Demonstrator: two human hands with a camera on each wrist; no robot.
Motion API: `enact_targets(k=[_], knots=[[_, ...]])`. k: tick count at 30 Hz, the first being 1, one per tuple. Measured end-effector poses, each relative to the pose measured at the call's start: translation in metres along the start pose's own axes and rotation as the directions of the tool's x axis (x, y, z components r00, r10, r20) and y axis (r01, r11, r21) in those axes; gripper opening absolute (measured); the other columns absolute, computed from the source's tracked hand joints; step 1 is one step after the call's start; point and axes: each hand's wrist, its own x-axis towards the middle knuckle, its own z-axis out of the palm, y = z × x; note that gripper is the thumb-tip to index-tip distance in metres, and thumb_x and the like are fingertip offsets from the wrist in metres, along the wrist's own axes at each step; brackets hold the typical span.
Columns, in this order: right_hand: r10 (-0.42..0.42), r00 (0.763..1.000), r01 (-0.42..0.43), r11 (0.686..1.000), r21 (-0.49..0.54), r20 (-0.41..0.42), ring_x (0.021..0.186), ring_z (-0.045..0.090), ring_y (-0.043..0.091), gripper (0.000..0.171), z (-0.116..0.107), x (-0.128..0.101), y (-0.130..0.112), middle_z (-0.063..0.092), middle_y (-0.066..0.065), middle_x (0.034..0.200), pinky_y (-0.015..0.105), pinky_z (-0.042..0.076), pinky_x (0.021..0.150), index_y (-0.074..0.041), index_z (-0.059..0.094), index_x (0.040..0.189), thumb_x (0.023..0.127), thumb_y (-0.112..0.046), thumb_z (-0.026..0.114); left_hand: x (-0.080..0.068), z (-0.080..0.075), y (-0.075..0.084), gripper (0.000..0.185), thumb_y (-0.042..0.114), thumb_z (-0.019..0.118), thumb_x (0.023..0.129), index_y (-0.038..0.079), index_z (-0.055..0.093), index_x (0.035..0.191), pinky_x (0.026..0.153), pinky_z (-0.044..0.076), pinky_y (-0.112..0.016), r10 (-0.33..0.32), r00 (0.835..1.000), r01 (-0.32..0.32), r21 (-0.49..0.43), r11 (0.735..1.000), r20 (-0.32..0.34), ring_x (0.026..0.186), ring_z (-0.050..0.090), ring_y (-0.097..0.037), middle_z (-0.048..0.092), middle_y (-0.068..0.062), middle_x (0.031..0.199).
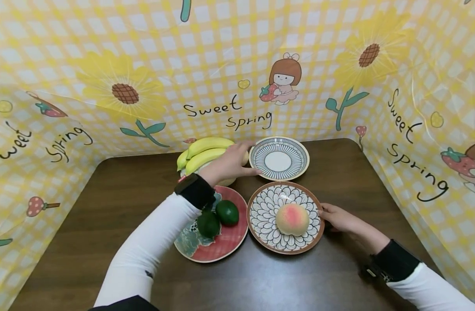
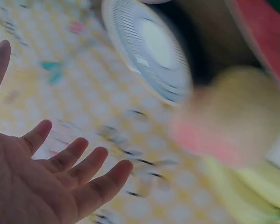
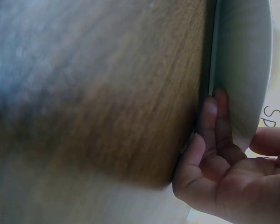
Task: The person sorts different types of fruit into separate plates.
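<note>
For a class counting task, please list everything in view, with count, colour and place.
table: one, dark brown, centre
cloth: count unclear, yellow-and-white check with prints, behind and beside table
red plate: one, red with green, table's middle
petal plate: one, white with dark petals, brown rim, right of red plate
lined plate: one, white with dark lines, behind petal plate
dish: one, pale, mostly hidden, behind red plate
bananas: at least three, yellow, on dish
peaches: two, cream and pink, one on petal plate, one beside bananas
green fruits: two, dark green, on red plate
sleeves: two, white, on arms
wristbands: two, black, on wrists
left grip: one, bare, near bananas
right grip: one, bare, holding petal plate's edge
</note>
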Motion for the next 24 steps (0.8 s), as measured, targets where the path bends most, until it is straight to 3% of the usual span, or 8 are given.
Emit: enact_targets(k=[5,10,13,17,24], knots=[[-0.001,1.0,0.001,1.0,0.005,-0.009,0.135,0.045,0.051,0.051,-0.001,-0.001,-0.001,0.041,0.039,0.148,0.061,0.053,0.098,0.013,0.028,0.151,0.112,-0.019,0.032,0.006,0.005,-0.044,0.096,0.046,0.077,0.089,0.003,0.027,0.16,0.123,0.035,-0.052,-0.143,0.99,0.143,-0.004,0.99,0.001,0.149,0.035,-0.044,0.032,-0.03,0.16],[-0.002,1.0,0.002,1.0,0.011,-0.014,0.134,0.046,0.05,0.051,0.0,-0.001,0.001,0.042,0.039,0.147,0.06,0.053,0.098,0.013,0.029,0.151,0.112,-0.019,0.033,0.008,0.012,-0.071,0.096,0.045,0.074,0.09,-0.003,0.026,0.158,0.121,0.038,-0.053,-0.222,0.975,0.222,-0.002,0.975,0.03,0.143,0.042,-0.046,0.034,-0.034,0.157],[0.003,1.0,-0.003,1.0,0.01,-0.018,0.132,0.048,0.048,0.05,0.0,0.0,0.002,0.044,0.038,0.146,0.059,0.053,0.097,0.013,0.03,0.151,0.112,-0.019,0.033,0.009,0.015,-0.08,0.095,0.044,0.073,0.09,-0.005,0.027,0.157,0.12,0.039,-0.052,-0.274,0.96,0.275,-0.012,0.961,0.053,0.142,0.044,-0.044,0.036,-0.033,0.156],[0.011,1.0,-0.011,1.0,0.011,-0.024,0.129,0.05,0.045,0.051,0.001,0.0,0.003,0.046,0.036,0.144,0.057,0.054,0.097,0.012,0.031,0.151,0.112,-0.02,0.034,0.013,0.02,-0.089,0.092,0.042,0.075,0.087,-0.01,0.033,0.151,0.118,0.041,-0.05,-0.3,0.952,0.3,0.007,0.954,0.063,0.14,0.046,-0.044,0.045,-0.034,0.15],[0.011,1.0,-0.01,1.0,0.012,-0.022,0.132,0.047,0.047,0.05,-0.001,-0.001,0.001,0.044,0.037,0.146,0.061,0.053,0.098,0.012,0.031,0.151,0.112,-0.019,0.033,0.019,0.031,-0.091,0.094,0.037,0.085,0.078,-0.012,0.039,0.144,0.116,0.045,-0.048,-0.292,0.955,0.292,0.005,0.957,0.048,0.134,0.054,-0.043,0.053,-0.033,0.142]])
